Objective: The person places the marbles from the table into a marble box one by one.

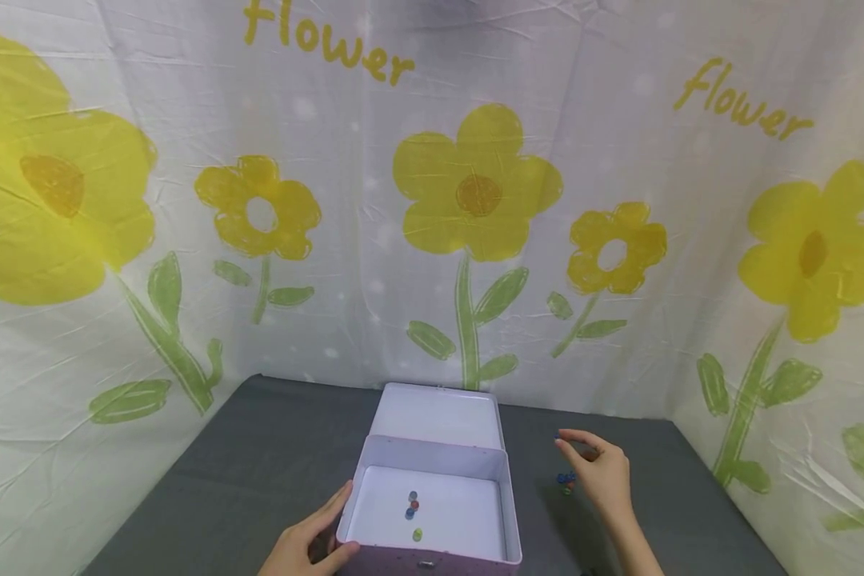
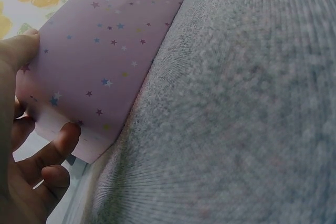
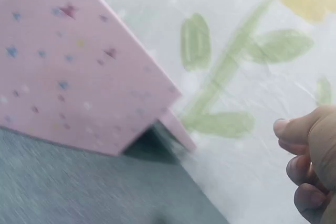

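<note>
An open pink tin box (image 1: 389,558), dotted with small stars and white inside, stands in front of me with its hinged lid (image 1: 439,416) laid back. Several small glass marbles lie on its floor, among them a yellow-green marble (image 1: 418,534) and a blue marble (image 1: 410,514). My left hand (image 1: 308,542) grips the box at its front left corner, thumb on the front. To the right of the box, my raised right hand (image 1: 603,474) pinches a tiny blue marble (image 1: 558,437) between thumb and forefinger. Below it sits a small cluster of marbles (image 1: 566,479).
A dark grey cloth (image 1: 274,448) covers the table. White curtains (image 1: 360,320) printed with yellow flowers stand behind it and on both sides. A small dark object (image 1: 589,572) shows at the bottom edge, beside the right forearm.
</note>
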A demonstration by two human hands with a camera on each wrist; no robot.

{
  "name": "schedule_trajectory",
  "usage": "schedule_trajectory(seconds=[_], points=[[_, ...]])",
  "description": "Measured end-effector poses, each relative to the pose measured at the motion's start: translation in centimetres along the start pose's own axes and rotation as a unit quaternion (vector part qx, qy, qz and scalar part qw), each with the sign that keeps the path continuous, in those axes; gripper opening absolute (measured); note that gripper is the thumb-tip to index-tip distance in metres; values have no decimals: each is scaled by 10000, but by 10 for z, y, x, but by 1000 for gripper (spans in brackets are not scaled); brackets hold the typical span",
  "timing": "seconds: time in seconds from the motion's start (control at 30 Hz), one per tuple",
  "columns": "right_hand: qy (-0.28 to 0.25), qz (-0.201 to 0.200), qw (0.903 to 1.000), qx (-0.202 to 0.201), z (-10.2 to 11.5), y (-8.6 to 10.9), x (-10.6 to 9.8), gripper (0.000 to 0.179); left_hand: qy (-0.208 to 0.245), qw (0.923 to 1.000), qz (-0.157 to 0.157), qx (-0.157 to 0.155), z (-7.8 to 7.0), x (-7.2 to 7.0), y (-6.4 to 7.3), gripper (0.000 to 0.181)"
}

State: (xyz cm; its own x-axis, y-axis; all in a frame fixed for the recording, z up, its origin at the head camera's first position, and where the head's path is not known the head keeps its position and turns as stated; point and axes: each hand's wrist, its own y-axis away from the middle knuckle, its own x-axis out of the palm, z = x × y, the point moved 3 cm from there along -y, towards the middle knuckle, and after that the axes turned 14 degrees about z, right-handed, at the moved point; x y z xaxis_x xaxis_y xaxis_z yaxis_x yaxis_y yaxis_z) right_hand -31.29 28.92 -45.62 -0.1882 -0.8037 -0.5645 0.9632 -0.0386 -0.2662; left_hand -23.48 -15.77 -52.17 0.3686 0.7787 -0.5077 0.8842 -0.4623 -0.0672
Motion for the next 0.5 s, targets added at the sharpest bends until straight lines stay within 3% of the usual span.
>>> schedule_trajectory(seconds=[0.33,0.5], points=[[-239,379,9978,-492,35,-2,51,15,-273,9993,-175,-183,2,0,1,78],[-438,715,9940,-703,53,-3,76,13,-139,9998,-103,131,2,0,1,76]])
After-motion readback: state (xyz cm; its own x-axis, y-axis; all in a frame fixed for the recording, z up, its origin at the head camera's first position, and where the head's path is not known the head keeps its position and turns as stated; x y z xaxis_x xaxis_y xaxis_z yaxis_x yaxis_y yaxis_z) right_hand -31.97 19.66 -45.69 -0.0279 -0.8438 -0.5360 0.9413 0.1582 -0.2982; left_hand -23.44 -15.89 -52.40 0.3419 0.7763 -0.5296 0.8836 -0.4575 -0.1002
